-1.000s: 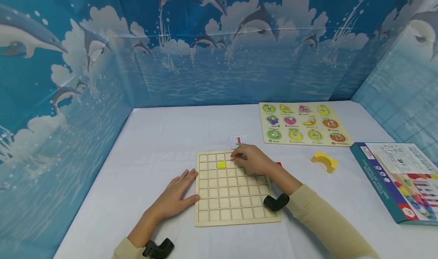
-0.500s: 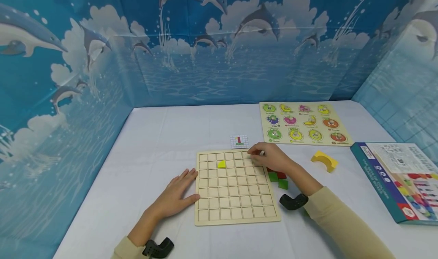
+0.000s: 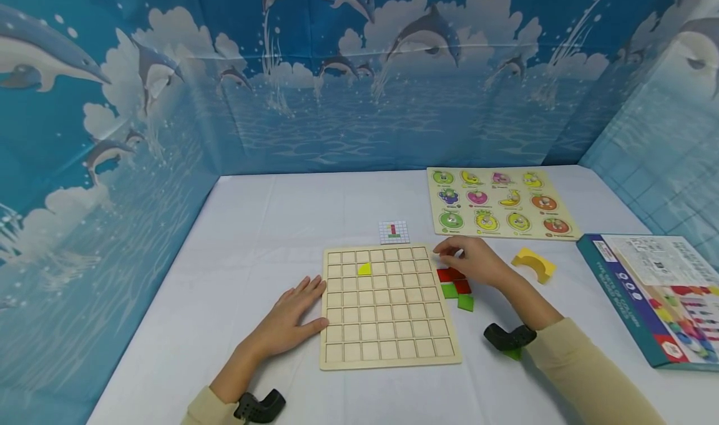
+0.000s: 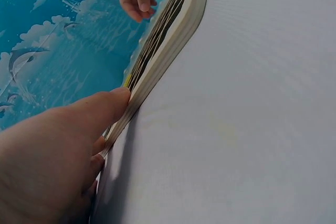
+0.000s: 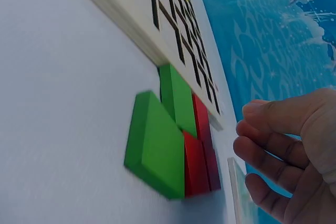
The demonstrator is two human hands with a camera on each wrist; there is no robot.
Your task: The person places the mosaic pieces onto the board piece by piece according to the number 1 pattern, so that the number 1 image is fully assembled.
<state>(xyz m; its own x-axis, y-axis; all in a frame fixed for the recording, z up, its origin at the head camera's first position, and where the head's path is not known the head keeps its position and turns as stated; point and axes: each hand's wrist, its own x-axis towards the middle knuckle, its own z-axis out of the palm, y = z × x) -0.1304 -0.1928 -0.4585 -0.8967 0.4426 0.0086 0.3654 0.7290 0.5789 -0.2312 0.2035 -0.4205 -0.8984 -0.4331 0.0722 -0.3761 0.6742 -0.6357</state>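
Observation:
My left hand (image 3: 286, 319) rests at the left edge of a wooden grid board (image 3: 387, 331), fingers extended. In the left wrist view its thumb (image 4: 113, 103) touches the board's side. One yellow tile (image 3: 365, 268) sits in a cell of the second row. Just off the board's upper right corner hovers my right hand (image 3: 474, 263), loosely curled with nothing in it. Close below it lie red tiles (image 3: 462, 286) and green tiles (image 3: 465, 302) beside the board. The right wrist view shows a thick green tile (image 5: 157, 140) leaning against a red one (image 5: 195, 166).
A small pattern card (image 3: 394, 232) lies behind the board. Farther right are a fruit picture board (image 3: 500, 210), a yellow arch block (image 3: 533, 264) and a boxed set (image 3: 635, 300). Another green piece (image 3: 513, 354) shows under the right wrist's black camera (image 3: 510, 336).
My right hand has moved right from over the board's upper cells to beside its corner, uncovering the pattern card and the red and green tiles. The left hand has stayed still.

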